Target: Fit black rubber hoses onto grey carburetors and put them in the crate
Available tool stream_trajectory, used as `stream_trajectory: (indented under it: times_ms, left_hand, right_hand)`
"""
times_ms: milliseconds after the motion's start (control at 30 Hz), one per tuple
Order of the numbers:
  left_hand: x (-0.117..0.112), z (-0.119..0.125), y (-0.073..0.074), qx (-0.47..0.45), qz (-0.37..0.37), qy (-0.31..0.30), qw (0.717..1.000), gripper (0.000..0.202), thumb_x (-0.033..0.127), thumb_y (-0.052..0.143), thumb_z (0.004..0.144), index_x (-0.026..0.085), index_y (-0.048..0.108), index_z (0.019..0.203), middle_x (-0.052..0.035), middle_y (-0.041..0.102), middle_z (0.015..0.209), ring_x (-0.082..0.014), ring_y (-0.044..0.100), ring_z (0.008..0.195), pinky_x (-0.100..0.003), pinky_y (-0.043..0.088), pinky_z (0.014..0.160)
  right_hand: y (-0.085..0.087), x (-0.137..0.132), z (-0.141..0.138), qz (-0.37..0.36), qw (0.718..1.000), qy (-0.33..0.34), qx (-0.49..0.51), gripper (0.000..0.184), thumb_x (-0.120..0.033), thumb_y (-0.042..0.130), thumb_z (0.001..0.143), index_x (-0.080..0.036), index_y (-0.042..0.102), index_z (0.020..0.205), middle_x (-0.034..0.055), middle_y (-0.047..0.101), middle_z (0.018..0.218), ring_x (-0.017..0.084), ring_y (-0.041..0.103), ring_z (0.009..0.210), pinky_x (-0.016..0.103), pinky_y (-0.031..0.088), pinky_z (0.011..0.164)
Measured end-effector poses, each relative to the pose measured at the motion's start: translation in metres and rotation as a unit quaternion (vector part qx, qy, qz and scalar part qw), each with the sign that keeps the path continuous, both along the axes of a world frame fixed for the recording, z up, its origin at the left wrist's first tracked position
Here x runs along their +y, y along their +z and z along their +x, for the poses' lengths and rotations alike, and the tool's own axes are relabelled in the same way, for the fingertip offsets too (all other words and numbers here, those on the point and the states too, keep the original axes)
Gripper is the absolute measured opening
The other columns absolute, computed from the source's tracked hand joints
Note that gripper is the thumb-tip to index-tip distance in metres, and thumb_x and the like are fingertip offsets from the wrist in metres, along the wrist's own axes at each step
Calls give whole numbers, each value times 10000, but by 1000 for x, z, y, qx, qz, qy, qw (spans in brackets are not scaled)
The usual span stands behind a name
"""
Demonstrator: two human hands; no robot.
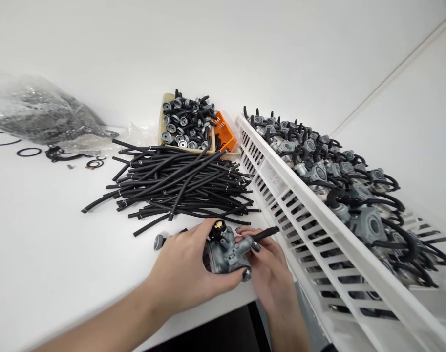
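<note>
My left hand (188, 266) is wrapped round a grey metal carburetor (226, 254) just above the table's front edge, its thumb along the near side. A black cap with a yellow centre shows at the carburetor's upper left. From its right side a short black rubber tube (265, 233) sticks out. My right hand (268, 266) pinches the carburetor where that tube joins, fingers closed on both sides. Past the left knuckles lies a small part with a round grey metal cap (159, 242); the rest of it is partly hidden behind the hand.
Black rubber hoses (179, 181) lie in a loose pile beyond my hands. Behind stands a cream bin (161, 115) of capped rubber parts, beside an orange tray (226, 134). A white slatted crate (299, 205) full of carburetors borders the right. Plastic bags (43, 112) and black rings (29, 152) lie left.
</note>
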State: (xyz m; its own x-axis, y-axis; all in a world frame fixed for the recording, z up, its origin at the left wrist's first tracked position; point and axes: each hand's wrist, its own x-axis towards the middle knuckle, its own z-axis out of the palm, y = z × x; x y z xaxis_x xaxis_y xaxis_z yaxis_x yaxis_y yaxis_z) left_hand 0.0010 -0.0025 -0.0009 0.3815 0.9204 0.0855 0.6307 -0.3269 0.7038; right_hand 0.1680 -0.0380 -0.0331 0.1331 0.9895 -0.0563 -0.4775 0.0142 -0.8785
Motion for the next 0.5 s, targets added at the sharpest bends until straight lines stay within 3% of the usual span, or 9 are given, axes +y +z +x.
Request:
stream_trajectory:
  times_ms: [333,500]
  left_hand:
    - [-2,1,-4,1,43,-7,999,410,483,659,655,259,545,979,-9,730,908,-243,691,772,-325,490,667]
    - [-1,1,-3,-7,24,-3,1000,408,471,673,649,262,557,979,1,724,886,-235,678,752,-322,487,665]
  right_hand:
    - [-2,-1,0,-19,999,-16,-30,185,-324,786,727,-224,767,881,48,684,966,164,643,825,281,505,770]
    - [-2,1,-1,-5,999,-22,-42,149,-326,788,723,-216,765,821,39,671,959,156,630,815,278,498,772]
